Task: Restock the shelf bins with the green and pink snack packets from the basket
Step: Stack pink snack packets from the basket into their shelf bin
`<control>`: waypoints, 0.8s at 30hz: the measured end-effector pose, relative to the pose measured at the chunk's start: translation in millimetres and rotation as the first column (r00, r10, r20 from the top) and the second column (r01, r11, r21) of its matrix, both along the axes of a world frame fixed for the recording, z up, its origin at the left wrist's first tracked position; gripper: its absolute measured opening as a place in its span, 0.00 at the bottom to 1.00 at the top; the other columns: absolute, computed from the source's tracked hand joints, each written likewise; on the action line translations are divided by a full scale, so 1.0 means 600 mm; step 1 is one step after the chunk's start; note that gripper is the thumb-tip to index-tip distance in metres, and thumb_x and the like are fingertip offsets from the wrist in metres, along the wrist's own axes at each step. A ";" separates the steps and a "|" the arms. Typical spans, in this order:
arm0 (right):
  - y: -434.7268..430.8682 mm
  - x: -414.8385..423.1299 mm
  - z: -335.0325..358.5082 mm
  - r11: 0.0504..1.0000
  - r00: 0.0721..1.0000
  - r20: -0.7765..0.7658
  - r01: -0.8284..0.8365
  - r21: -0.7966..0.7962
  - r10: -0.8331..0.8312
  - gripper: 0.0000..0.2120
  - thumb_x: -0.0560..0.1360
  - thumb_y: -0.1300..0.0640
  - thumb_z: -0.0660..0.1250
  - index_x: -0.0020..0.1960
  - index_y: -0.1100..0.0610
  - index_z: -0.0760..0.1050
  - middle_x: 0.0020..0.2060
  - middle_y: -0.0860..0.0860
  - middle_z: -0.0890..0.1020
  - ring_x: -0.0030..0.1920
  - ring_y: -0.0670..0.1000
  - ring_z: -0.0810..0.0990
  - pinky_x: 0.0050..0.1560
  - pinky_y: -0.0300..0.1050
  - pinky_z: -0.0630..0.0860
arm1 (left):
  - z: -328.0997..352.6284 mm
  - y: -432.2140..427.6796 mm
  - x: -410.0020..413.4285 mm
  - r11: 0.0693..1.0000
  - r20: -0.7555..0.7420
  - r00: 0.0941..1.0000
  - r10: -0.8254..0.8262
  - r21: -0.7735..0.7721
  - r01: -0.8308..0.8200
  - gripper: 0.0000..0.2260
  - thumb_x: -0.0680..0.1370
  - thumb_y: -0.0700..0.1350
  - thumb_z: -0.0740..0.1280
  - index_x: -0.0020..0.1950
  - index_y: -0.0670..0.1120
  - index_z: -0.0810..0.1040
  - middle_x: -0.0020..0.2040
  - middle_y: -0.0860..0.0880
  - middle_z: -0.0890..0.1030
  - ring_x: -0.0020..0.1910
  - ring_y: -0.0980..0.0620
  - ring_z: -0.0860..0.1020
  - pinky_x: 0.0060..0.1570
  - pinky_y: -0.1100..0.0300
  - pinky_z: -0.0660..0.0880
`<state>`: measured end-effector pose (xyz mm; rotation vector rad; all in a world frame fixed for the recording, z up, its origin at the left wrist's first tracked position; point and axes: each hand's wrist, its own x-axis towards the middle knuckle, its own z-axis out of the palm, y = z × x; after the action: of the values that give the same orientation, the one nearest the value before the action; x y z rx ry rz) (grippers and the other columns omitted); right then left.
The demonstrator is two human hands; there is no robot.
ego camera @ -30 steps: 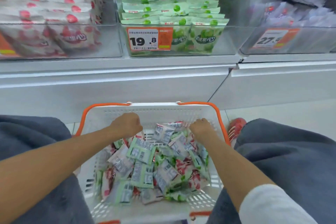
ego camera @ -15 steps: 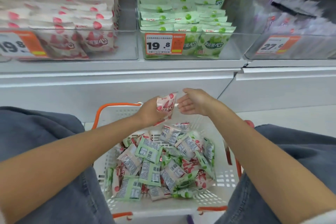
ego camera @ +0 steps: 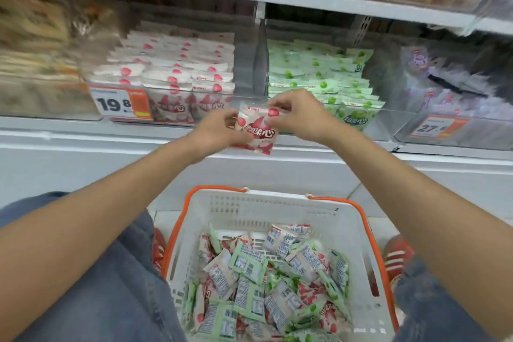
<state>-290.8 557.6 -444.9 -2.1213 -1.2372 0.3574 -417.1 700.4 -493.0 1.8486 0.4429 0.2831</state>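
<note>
Up at the shelf [ego camera: 194, 136], the pink bin [ego camera: 172, 83] sits left of the green bin [ego camera: 319, 72], both well stocked. Down between the knees, the basket [ego camera: 263, 208] holds a jumble of loose packets [ego camera: 249, 286]. Left hand [ego camera: 216, 130] and right hand [ego camera: 299, 114] each pinch one pink packet [ego camera: 258, 130] by its edges, upright, in front of the divider. Best move, I'd say: steer it left, label forward, and slot it in upright.
</note>
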 end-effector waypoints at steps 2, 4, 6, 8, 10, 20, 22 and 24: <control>0.033 0.005 0.049 0.994 0.997 0.049 0.047 0.095 -0.052 0.09 0.71 0.61 0.74 0.51 0.57 0.83 0.43 0.49 0.84 0.43 0.45 0.80 0.47 0.42 0.76 | 0.039 0.036 -0.007 0.990 0.125 0.983 0.136 0.030 -0.141 0.17 0.71 0.32 0.74 0.57 0.45 0.78 0.49 0.51 0.82 0.46 0.58 0.81 0.45 0.71 0.76; 0.067 0.012 0.087 0.974 0.991 0.084 0.089 0.207 -0.108 0.08 0.70 0.60 0.75 0.48 0.54 0.83 0.42 0.48 0.83 0.43 0.44 0.79 0.48 0.43 0.77 | 0.057 0.080 -0.016 0.943 0.194 0.938 0.287 0.115 -0.312 0.18 0.72 0.32 0.71 0.59 0.46 0.78 0.49 0.52 0.81 0.44 0.57 0.79 0.42 0.68 0.78; 0.097 0.018 0.109 0.960 0.984 0.112 0.106 0.259 -0.139 0.08 0.69 0.61 0.75 0.47 0.53 0.83 0.41 0.47 0.83 0.43 0.44 0.79 0.49 0.43 0.77 | 0.055 0.124 -0.025 0.845 0.199 0.893 0.403 0.294 -0.446 0.16 0.74 0.35 0.67 0.59 0.49 0.78 0.50 0.53 0.81 0.42 0.58 0.77 0.43 0.60 0.78; 0.123 0.014 0.113 0.971 0.980 0.157 0.082 0.225 -0.119 0.07 0.70 0.63 0.74 0.47 0.55 0.83 0.38 0.45 0.82 0.41 0.42 0.78 0.46 0.38 0.75 | 0.047 0.159 -0.030 0.761 0.167 0.889 0.426 0.465 -0.452 0.13 0.77 0.39 0.65 0.59 0.50 0.79 0.51 0.53 0.81 0.44 0.55 0.77 0.48 0.55 0.78; 0.147 0.008 0.102 0.985 0.973 0.211 0.059 0.161 -0.093 0.07 0.71 0.64 0.72 0.48 0.57 0.83 0.40 0.46 0.81 0.43 0.44 0.78 0.46 0.37 0.74 | 0.042 0.181 -0.027 0.730 0.121 0.915 0.385 0.566 -0.383 0.11 0.79 0.42 0.66 0.60 0.50 0.81 0.55 0.52 0.82 0.50 0.51 0.79 0.54 0.52 0.78; 0.218 0.003 0.007 0.996 0.949 0.315 0.047 -0.072 -0.022 0.03 0.72 0.64 0.70 0.45 0.62 0.82 0.43 0.55 0.83 0.47 0.54 0.79 0.48 0.47 0.74 | 0.060 0.205 0.002 0.696 0.017 0.957 0.288 0.683 -0.221 0.11 0.80 0.45 0.64 0.60 0.48 0.82 0.58 0.49 0.82 0.45 0.48 0.79 0.50 0.52 0.78; 0.229 0.001 -0.001 0.995 0.952 0.303 0.069 -0.077 -0.043 0.04 0.72 0.64 0.69 0.45 0.64 0.81 0.42 0.58 0.83 0.46 0.56 0.79 0.49 0.50 0.76 | 0.062 0.205 0.006 0.693 0.015 0.954 0.299 0.684 -0.228 0.11 0.80 0.44 0.64 0.60 0.48 0.82 0.57 0.48 0.82 0.40 0.48 0.77 0.49 0.53 0.77; 0.236 0.003 -0.006 0.988 0.951 0.297 0.122 -0.089 -0.091 0.05 0.71 0.64 0.69 0.44 0.66 0.81 0.41 0.58 0.82 0.43 0.56 0.78 0.47 0.49 0.76 | 0.063 0.204 0.009 0.702 0.010 0.953 0.302 0.674 -0.230 0.12 0.80 0.43 0.62 0.60 0.49 0.82 0.58 0.48 0.81 0.41 0.48 0.77 0.50 0.51 0.78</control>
<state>-289.3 699.5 -448.4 -2.3866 -1.2816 0.0626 -411.5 822.8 -455.5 2.5198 0.7574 0.6139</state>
